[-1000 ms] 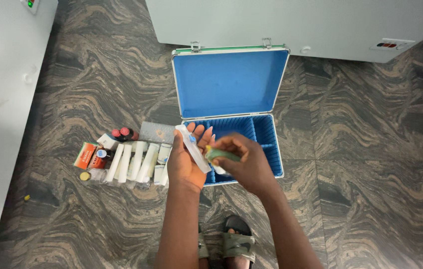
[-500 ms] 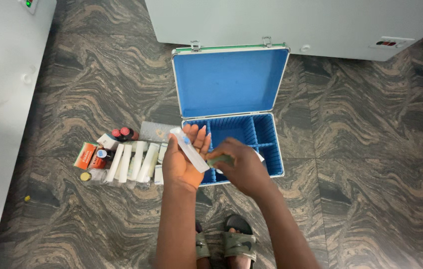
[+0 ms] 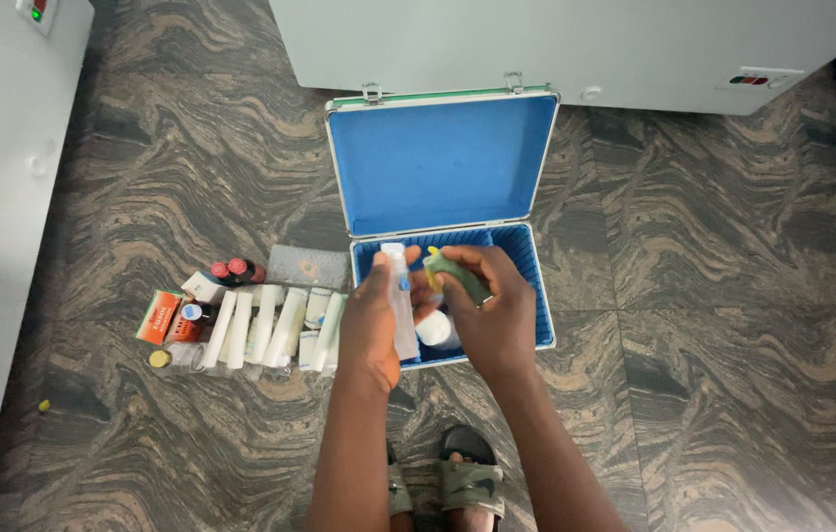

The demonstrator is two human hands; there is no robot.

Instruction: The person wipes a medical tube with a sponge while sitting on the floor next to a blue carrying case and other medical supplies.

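My left hand (image 3: 375, 320) holds a long white tube with a blue mark (image 3: 400, 299), upright against its fingers. My right hand (image 3: 490, 313) grips a small green tube with a yellow tip (image 3: 451, 271) just to the right of it. Both hands hover over the front of an open blue-lined metal case (image 3: 443, 163) on the floor. A white round item (image 3: 435, 330) lies in the case under my hands.
A row of white tubes and packets (image 3: 275, 325) lies on the marbled floor left of the case, with an orange box (image 3: 158, 316), small red-capped bottles (image 3: 237, 269) and a grey pouch (image 3: 309, 266). White cabinets stand at left and behind. My sandalled feet (image 3: 443, 488) are below.
My right hand has lifted the green tube up and leftward, closer to the white tube. The left hand shifted slightly and the white tube stands more upright.
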